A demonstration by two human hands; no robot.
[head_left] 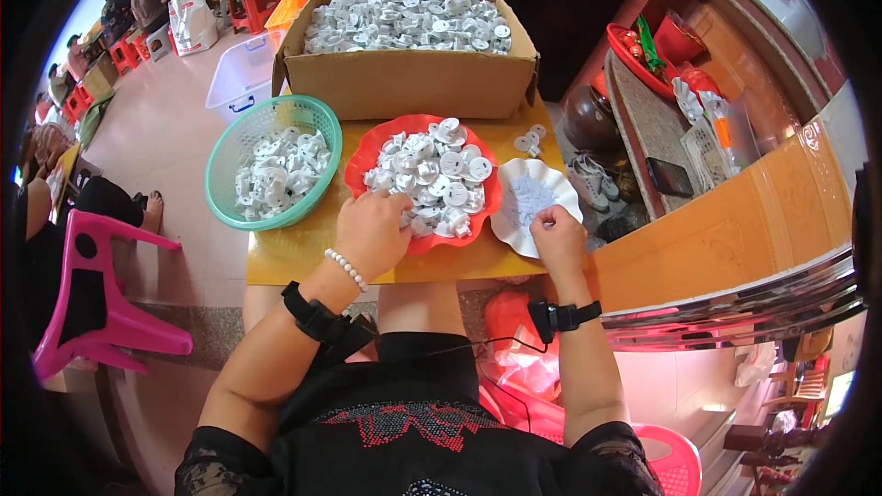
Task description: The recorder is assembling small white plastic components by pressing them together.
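My left hand (372, 231) is at the near left edge of a red scalloped dish (361, 163), its fingers curled round one of the white plastic parts (439, 163) heaped there. The parts have round, disc-like ends. To the right, my right hand (559, 237) is over the near rim of a white scalloped dish (568, 191), thumb and fingertips pinched together. What the pinch holds is too small to make out. Tiny pale pieces (531, 197) lie in that dish. Left of the red dish, a green mesh basket (220, 170) contains more white plastic parts.
A cardboard box (404, 83) full of white parts stands at the table's (386, 268) far side. A few loose parts (529, 140) lie beyond the white dish. A pink stool (106, 303) is at left, a stone-topped counter (634, 119) at right. Other people sit far left.
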